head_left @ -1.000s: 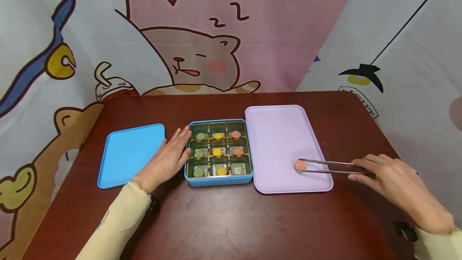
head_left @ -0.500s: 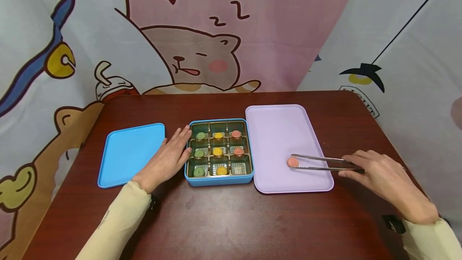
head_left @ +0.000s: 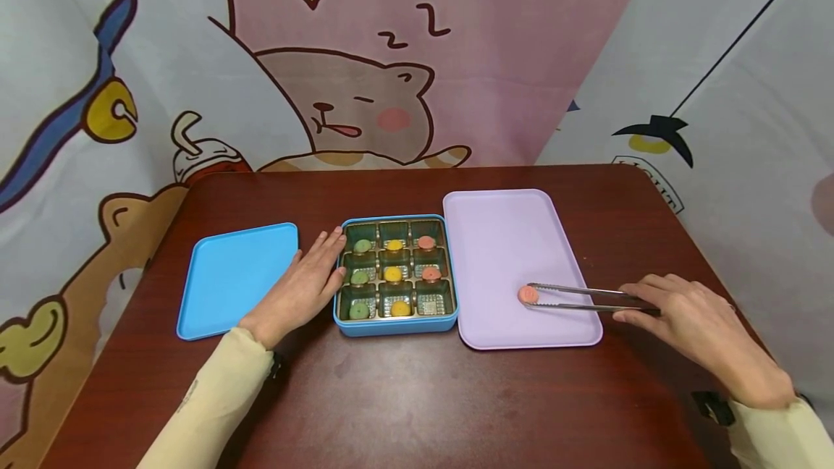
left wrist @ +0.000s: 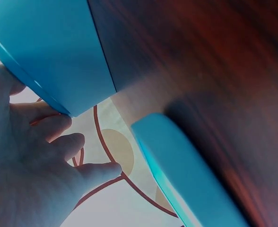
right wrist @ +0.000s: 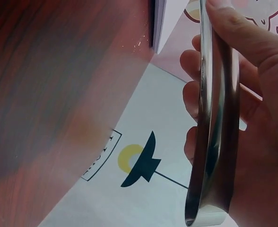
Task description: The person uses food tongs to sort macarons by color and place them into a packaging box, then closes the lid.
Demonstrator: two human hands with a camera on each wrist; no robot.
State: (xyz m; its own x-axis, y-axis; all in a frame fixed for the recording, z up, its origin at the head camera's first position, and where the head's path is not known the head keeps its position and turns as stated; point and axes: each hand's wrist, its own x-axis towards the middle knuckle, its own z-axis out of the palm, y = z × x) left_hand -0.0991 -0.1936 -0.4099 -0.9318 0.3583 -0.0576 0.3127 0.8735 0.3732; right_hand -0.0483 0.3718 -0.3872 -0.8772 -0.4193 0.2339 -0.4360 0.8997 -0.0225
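In the head view my left hand (head_left: 300, 288) rests against the left side of a blue box (head_left: 397, 328), fingers extended along its rim. The box's gold-coloured insert has several square compartments. Small green (head_left: 359, 310), yellow (head_left: 400, 307) and pink (head_left: 431, 273) round sweets sit one to a compartment; the front right compartment holds none. Metal tongs (head_left: 589, 298) are gripped between the thumb and fingers of my right hand (head_left: 697, 328). Their tips lie on either side of a round pink sweet (head_left: 528, 295), over the lilac tray (head_left: 502, 237). Whether that sweet touches the tray cannot be told.
A flat blue lid (head_left: 237, 281) lies on the brown table (head_left: 417, 404), left of my left hand. The tray stands against the box's right side. Behind the table hangs a cloth (head_left: 508, 56) printed with cartoon bears.
My right hand has shifted left with the tongs and the pink sweet, mostly in the first half second. The left hand and the box have stayed where they were.
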